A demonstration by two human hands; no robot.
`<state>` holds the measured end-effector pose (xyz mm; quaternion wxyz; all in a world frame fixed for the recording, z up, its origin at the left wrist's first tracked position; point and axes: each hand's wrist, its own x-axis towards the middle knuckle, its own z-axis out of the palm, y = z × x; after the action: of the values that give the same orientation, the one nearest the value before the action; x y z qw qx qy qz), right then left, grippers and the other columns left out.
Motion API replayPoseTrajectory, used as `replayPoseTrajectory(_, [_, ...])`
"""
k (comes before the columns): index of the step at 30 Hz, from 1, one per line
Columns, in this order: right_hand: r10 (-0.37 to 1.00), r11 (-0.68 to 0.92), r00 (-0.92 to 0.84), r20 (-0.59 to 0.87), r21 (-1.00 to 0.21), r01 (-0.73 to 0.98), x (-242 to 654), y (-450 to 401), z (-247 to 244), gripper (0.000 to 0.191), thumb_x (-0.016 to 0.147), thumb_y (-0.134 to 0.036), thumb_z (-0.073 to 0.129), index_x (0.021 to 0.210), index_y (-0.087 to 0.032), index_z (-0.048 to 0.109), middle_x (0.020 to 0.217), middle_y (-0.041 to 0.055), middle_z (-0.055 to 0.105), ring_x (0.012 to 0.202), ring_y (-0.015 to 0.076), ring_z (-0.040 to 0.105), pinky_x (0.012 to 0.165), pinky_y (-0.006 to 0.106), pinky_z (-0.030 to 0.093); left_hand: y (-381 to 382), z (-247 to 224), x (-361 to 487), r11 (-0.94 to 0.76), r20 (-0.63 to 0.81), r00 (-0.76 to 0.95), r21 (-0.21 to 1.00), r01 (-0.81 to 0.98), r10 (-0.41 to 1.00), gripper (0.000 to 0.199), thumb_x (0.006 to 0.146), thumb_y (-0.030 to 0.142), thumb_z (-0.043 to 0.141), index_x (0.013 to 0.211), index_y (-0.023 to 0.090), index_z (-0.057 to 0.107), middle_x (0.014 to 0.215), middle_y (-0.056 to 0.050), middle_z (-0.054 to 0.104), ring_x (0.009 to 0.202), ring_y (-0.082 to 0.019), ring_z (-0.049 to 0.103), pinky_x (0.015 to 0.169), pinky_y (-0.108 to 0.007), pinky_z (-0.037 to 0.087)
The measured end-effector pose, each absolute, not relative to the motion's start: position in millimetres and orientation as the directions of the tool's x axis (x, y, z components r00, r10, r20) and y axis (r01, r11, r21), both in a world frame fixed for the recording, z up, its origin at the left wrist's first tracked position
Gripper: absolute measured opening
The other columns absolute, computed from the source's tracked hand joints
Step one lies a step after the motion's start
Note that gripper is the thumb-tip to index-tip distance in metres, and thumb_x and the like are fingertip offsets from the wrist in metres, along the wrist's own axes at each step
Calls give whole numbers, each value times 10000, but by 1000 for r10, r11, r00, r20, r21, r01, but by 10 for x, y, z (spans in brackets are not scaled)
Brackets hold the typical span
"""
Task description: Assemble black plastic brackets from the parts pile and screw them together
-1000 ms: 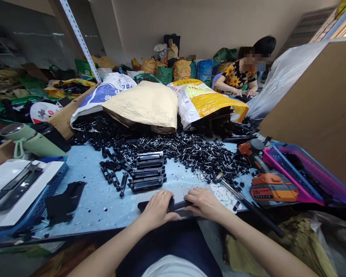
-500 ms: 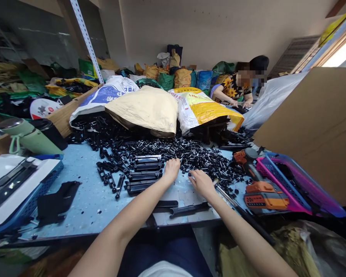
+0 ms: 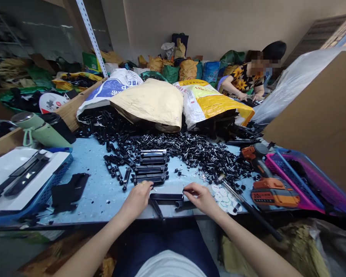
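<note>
Close to the table's front edge lies a long black plastic bar (image 3: 166, 197), with other dark bar pieces (image 3: 157, 209) under and beside it. My left hand (image 3: 138, 198) is at its left end, fingertips pinched on a small black-headed screw (image 3: 154, 188) whose silver shank shows. At the right end, my right hand (image 3: 201, 197) pinches another screw (image 3: 183, 191), mostly covered by the fingertips. Just beyond my left hand is a stack of black plastic bars (image 3: 151, 169). Behind it spreads a heap of black-headed screws (image 3: 202, 152).
An orange cordless drill (image 3: 272, 190), a metal-shafted tool (image 3: 236, 198) and white discs (image 3: 223, 198) lie to the right, beside a pink and blue basket (image 3: 294, 192). Sacks (image 3: 152, 100) stand behind. Left are a tray (image 3: 14, 204) and green tumbler (image 3: 43, 130). A co-worker (image 3: 245, 82) sits beyond.
Both hands have come back from the screw heap to the bar near the front edge and moved apart to its two ends. The view has shifted slightly.
</note>
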<state>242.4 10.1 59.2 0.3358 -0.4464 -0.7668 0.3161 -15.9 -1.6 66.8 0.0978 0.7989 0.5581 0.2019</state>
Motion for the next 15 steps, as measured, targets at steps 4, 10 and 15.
replayPoseTrajectory(4, [852, 513, -381, 359, -714, 477, 2360, 10, 525, 119, 835, -223, 449, 856, -198, 563, 810, 61, 597, 793, 175, 577, 685, 294, 487, -186, 672, -230, -326, 126, 301, 307, 894, 945, 251, 833, 67, 325, 955, 144, 531, 817, -62, 582, 763, -177, 563, 706, -308, 455])
replayPoseTrajectory(10, [760, 626, -568, 317, -592, 508, 2364, -58, 580, 177, 866, -169, 383, 942, -203, 538, 906, 74, 575, 816, 160, 571, 695, 273, 481, -209, 673, -118, -362, 146, 339, 182, 914, 929, 373, 741, -60, 332, 1006, 107, 534, 883, -81, 585, 851, -185, 552, 773, -318, 456])
replayPoseTrajectory(15, [763, 632, -548, 343, -574, 520, 2358, -97, 538, 225, 874, -165, 395, 1051, -209, 526, 984, 75, 568, 894, 157, 559, 766, 276, 475, -228, 512, -118, -471, 133, 457, 105, 876, 880, 429, 724, -80, 347, 1078, 88, 522, 810, -75, 623, 756, -176, 586, 708, -304, 481])
